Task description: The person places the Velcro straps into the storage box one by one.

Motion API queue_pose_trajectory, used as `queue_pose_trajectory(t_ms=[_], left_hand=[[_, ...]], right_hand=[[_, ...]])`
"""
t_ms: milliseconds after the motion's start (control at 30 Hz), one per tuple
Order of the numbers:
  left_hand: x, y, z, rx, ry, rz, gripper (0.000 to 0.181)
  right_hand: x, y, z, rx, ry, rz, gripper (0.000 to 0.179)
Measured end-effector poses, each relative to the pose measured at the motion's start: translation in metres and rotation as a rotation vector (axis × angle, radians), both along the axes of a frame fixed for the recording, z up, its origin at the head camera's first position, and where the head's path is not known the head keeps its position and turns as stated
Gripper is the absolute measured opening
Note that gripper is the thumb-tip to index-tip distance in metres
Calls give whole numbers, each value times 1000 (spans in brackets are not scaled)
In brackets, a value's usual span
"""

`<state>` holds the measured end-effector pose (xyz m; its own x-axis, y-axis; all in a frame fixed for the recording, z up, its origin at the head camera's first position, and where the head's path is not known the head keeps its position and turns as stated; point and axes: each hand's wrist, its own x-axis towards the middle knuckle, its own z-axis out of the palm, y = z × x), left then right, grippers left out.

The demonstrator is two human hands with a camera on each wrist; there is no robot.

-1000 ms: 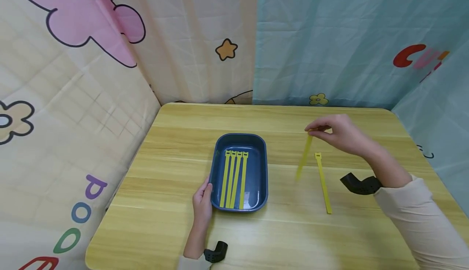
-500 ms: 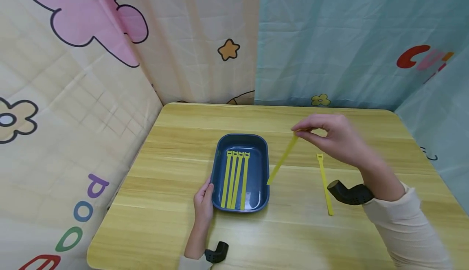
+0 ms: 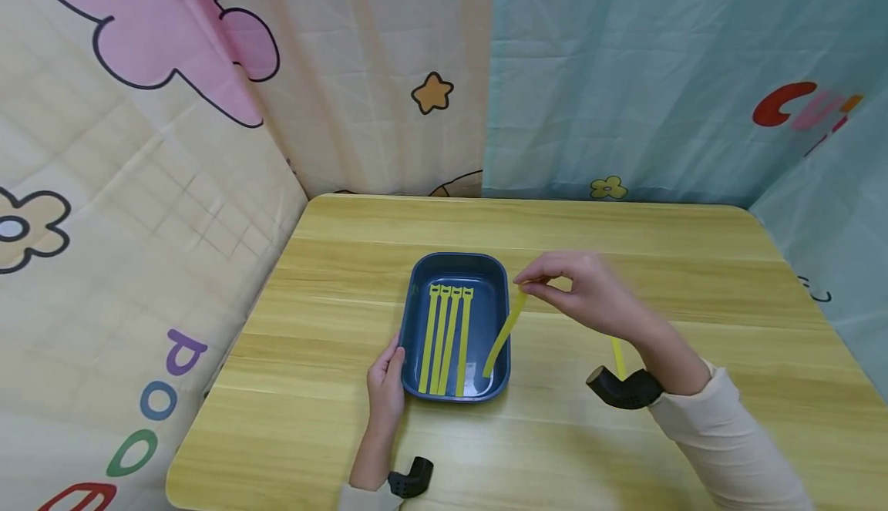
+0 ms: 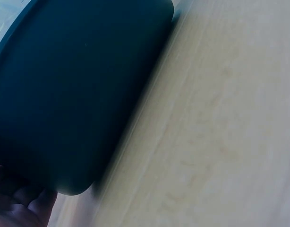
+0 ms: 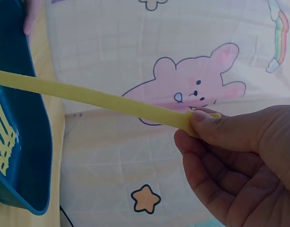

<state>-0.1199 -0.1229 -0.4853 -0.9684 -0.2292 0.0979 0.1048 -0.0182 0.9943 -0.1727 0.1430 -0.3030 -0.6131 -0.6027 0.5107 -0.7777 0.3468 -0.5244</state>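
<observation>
A dark blue rectangular tray (image 3: 489, 272) lies on the table, with several yellow hook-and-loop cable ties (image 3: 440, 341) side by side inside, heads toward the far end. My left hand (image 3: 385, 380) grips the tray's near left side; the left wrist view shows the tray's dark outer wall (image 4: 83, 94) beside the fingers. At the tray's right rim, my right hand (image 3: 579, 294) pinches another yellow cable tie (image 3: 505, 334) by its head end between thumb and forefinger. That tie slants down over the tray, its tail above the bare right part of the floor.
One more yellow cable tie (image 3: 618, 357) lies on the wooden table (image 3: 555, 449) to the right, partly hidden by the right forearm and its black wrist mount (image 3: 624, 389). Printed curtains (image 3: 375, 72) stand behind the table and along its left side.
My right hand has moved left and toward the near side, bringing the pinched cable tie from over the table to over the tray's right side. My left hand keeps its grip on the tray.
</observation>
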Motion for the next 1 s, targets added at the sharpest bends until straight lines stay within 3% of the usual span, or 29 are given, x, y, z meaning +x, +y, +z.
queue_pose_trajectory(t_ms=[200,267,600,767,1000], left_hand=[[0,0,0,4,16,-2,36],[0,0,0,12,15,-2,36],[0,0,2,12,-3,6,34],[0,0,3,0,0,10,34],[0,1,1,-9,11,18,34]], right_hand=[[4,-9,-16,16,-113,-15,18],[1,-8,-28,11,-142,-8,17],[-1,-15,-42,42,-290,37,15],[-9,-19,-48,69,-328,39,14],[-30,-23,-62,108,-394,14,13]])
